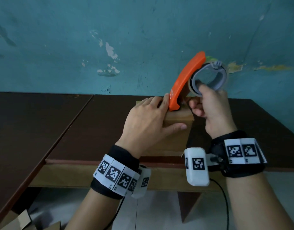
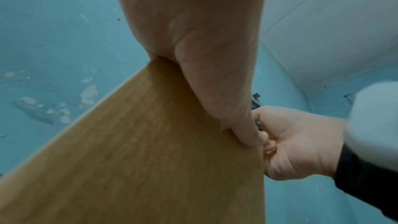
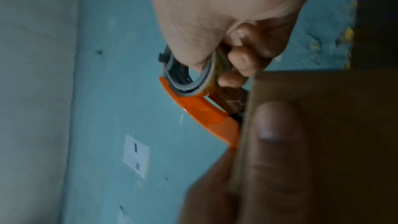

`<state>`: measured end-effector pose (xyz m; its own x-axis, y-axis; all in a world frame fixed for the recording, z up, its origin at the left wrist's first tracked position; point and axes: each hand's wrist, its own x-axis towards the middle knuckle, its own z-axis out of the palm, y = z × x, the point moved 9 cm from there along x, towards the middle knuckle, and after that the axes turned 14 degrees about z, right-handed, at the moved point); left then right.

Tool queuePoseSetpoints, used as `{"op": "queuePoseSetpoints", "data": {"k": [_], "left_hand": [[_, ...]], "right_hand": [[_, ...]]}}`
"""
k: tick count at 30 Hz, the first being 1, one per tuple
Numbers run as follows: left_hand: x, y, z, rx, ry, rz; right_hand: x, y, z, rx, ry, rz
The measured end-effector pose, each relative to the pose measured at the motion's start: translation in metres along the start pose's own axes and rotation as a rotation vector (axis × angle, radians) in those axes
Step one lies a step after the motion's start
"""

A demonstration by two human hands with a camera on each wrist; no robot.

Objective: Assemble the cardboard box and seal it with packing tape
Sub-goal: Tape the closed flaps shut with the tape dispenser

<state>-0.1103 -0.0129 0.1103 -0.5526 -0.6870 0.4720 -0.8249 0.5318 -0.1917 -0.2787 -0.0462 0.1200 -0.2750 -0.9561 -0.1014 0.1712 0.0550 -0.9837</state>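
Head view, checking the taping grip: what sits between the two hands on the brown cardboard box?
The orange tape dispenser's nose, on the brown cardboard box, between left hand and right hand.

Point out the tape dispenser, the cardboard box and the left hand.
tape dispenser (image 1: 184, 83), head view, on its orange curved guard.
cardboard box (image 1: 177, 121), head view, on its near top edge.
left hand (image 1: 145, 120), head view, on the back of the hand.

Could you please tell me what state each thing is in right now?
cardboard box: closed, standing on the table, not visibly taped yet.
tape dispenser: tilted, front end on the box top.
left hand: flat on the box, fingers straight.
right hand: gripping the tape dispenser.
table: bearing the box.
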Motion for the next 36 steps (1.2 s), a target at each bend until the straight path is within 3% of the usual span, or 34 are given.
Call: {"op": "queuePoseSetpoints", "data": {"k": [3, 12, 19, 30, 36], "left_hand": [[0.000, -0.001, -0.001, -0.010, -0.003, -0.004], [0.003, -0.005, 0.001, -0.029, -0.026, -0.012], [0.002, -0.007, 0.003, -0.044, -0.039, -0.023], [0.001, -0.005, 0.001, -0.050, -0.063, -0.026], [0.001, -0.005, 0.002, -0.031, -0.085, -0.027]], "right_hand": [[0.000, -0.003, -0.012, 0.016, 0.063, -0.036], [-0.002, -0.009, -0.021, -0.001, 0.036, -0.068], [0.005, -0.022, -0.066, -0.028, 0.221, -0.119], [0.001, -0.028, -0.076, -0.007, 0.241, -0.162], [-0.004, -0.046, -0.070, -0.033, 0.208, -0.261]]}}
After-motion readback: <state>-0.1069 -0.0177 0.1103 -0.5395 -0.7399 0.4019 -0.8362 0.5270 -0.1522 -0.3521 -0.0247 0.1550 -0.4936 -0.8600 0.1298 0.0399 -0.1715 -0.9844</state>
